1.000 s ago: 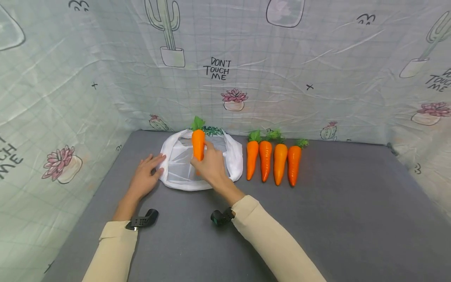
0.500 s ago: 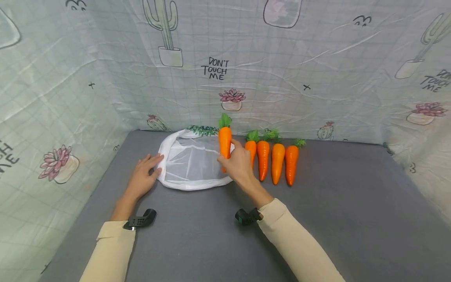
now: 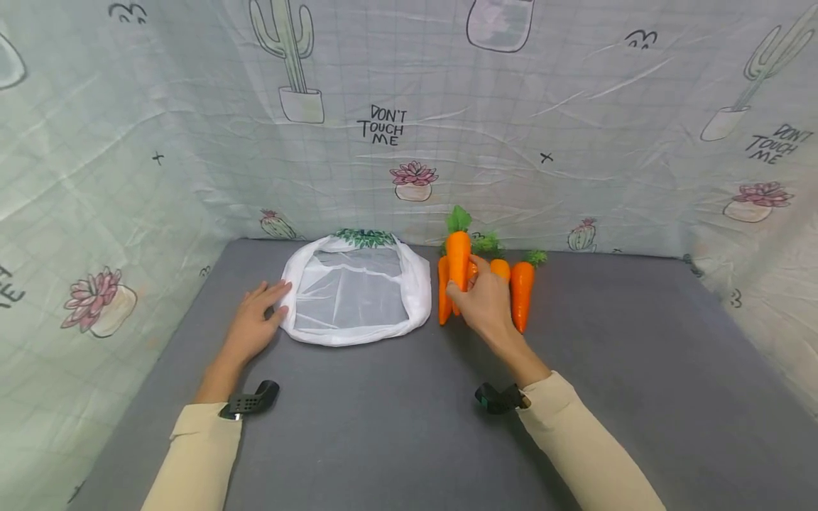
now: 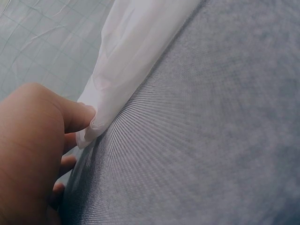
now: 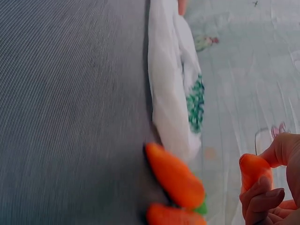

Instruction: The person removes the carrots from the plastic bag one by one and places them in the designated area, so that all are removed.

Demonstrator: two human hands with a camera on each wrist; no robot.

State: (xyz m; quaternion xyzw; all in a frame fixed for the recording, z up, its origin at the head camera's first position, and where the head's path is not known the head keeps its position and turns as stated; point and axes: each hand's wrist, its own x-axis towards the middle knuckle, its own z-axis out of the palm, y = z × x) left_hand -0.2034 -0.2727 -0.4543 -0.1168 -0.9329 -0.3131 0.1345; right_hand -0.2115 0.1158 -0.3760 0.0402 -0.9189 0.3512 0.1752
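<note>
A white cloth bag (image 3: 418,284) with a green leaf print lies on the grey table, its wide mouth facing up. At its left rim rests my left hand (image 3: 251,323), thumb and fingertips touching the cloth; the left wrist view shows the thumb (image 4: 79,116) against the bag's edge. My right hand (image 3: 491,304) grips an orange carrot (image 3: 457,254) by its lower part, green leaves upward, above the row of carrots. Beneath and behind that hand lie several other carrots, including the rightmost carrot (image 3: 522,294), some partly hidden. The right wrist view shows the held carrot's tip (image 5: 253,169) between thumb and fingers.
A pale curtain (image 3: 486,128) with cactus drawings rises behind the table's (image 3: 613,369) back edge and along both sides. A black wrist camera (image 3: 498,399) sits on the right wrist, and another black camera (image 3: 252,402) on the left.
My right hand has carried the carrot rightward from above the bag to above the row of carrots. The left hand has stayed at the bag's left rim. The head view has shifted slightly.
</note>
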